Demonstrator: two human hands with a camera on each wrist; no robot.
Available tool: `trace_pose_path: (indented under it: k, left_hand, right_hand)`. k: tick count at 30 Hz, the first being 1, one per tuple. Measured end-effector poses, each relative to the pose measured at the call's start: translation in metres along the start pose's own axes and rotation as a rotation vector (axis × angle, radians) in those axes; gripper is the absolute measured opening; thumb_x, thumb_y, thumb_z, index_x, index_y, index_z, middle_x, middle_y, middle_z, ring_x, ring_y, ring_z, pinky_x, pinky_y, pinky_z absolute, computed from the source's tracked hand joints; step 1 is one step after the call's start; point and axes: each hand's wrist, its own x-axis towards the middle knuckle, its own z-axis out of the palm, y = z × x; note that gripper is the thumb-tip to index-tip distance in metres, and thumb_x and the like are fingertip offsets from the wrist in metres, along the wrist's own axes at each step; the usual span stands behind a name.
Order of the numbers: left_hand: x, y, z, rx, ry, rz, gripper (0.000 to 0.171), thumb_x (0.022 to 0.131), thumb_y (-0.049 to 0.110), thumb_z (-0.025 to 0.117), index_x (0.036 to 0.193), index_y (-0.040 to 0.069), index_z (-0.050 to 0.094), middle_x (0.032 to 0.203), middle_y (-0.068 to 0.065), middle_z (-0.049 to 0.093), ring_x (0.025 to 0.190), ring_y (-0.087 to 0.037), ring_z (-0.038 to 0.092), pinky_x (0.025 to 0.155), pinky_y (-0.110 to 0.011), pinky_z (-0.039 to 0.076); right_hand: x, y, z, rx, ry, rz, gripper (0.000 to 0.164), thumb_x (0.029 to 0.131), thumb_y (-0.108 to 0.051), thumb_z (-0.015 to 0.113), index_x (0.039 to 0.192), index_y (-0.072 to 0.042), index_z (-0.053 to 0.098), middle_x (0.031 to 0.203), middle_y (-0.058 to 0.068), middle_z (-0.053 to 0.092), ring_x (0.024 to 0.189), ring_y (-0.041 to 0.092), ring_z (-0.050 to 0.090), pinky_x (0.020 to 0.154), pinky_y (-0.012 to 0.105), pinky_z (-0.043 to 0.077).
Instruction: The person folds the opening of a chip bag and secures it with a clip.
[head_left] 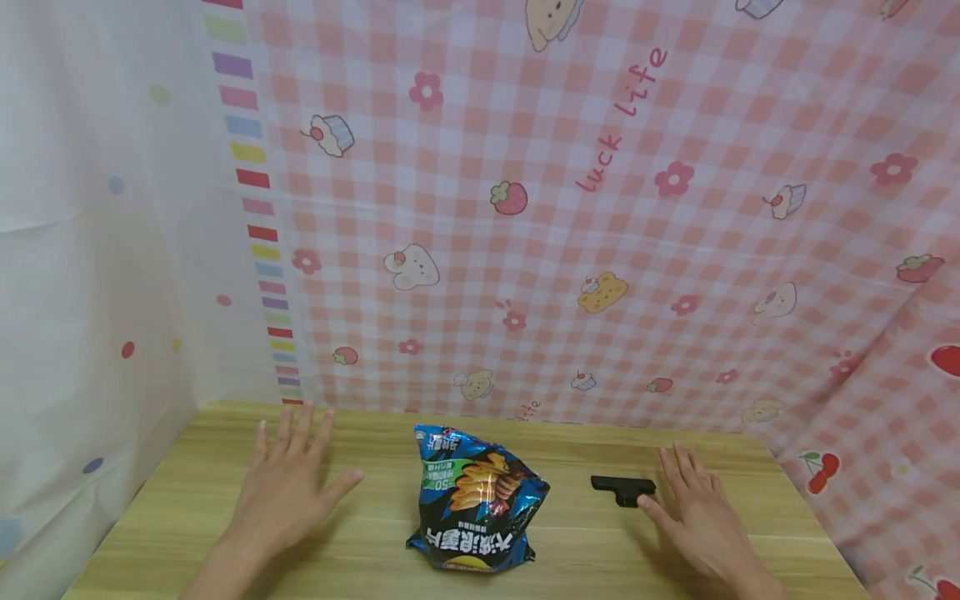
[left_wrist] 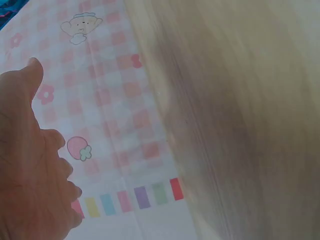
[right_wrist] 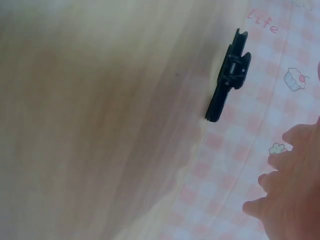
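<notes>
A blue and black bag of potato chips (head_left: 483,508) lies in the middle of the wooden table, its printing upside down in the head view. Off to its left, my left hand (head_left: 288,492) is held with fingers straight and spread, holding nothing. A black clip (head_left: 622,486) lies right of the bag; the right wrist view shows a small spring in this clip (right_wrist: 231,70). My right hand (head_left: 701,517) is beside it, fingers extended, the thumb tip right at the clip's near end. The left wrist view catches just a corner of the bag (left_wrist: 9,9).
The wooden table (head_left: 360,558) ends at the back against a pink checked cloth (head_left: 465,250) with cartoon prints. White cloth (head_left: 67,250) hangs along the left side, and more pink cloth (head_left: 892,417) along the right.
</notes>
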Motion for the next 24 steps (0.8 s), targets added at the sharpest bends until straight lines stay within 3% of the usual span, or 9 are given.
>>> trace_pose_path:
  k: [4,12,24]
  left_hand:
    - [0.001,0.002,0.000,0.008,0.025,0.013,0.094,0.102,0.069,0.045,0.165,0.003,0.022,0.171,-0.024,0.005,0.156,-0.049,0.000,0.122,-0.063,-0.010]
    - [0.003,0.008,-0.003,0.020,0.067,0.039,0.092,0.100,0.061,0.059,0.163,0.001,0.028,0.170,-0.027,0.013,0.157,-0.050,0.005,0.122,-0.062,-0.011]
    - [0.005,0.014,-0.006,0.005,0.150,0.075,0.093,0.100,0.065,0.055,0.163,0.002,0.028,0.170,-0.027,0.015,0.155,-0.051,0.013,0.124,-0.063,-0.004]
  right_hand:
    - [-0.001,-0.002,-0.001,0.007,0.009,-0.014,0.087,0.105,-0.051,0.056,0.163,0.005,0.023,0.166,0.036,0.017,0.152,0.058,0.013,0.115,0.078,0.011]
    - [-0.003,-0.012,-0.005,0.009,0.045,-0.044,0.086,0.104,-0.049,0.059,0.163,0.004,0.025,0.167,0.033,0.018,0.154,0.054,0.013,0.116,0.077,0.013]
    - [-0.005,-0.033,-0.010,0.013,0.113,-0.112,0.085,0.103,-0.044,0.064,0.164,0.001,0.024,0.168,0.031,0.020,0.155,0.051,0.015,0.124,0.066,0.004]
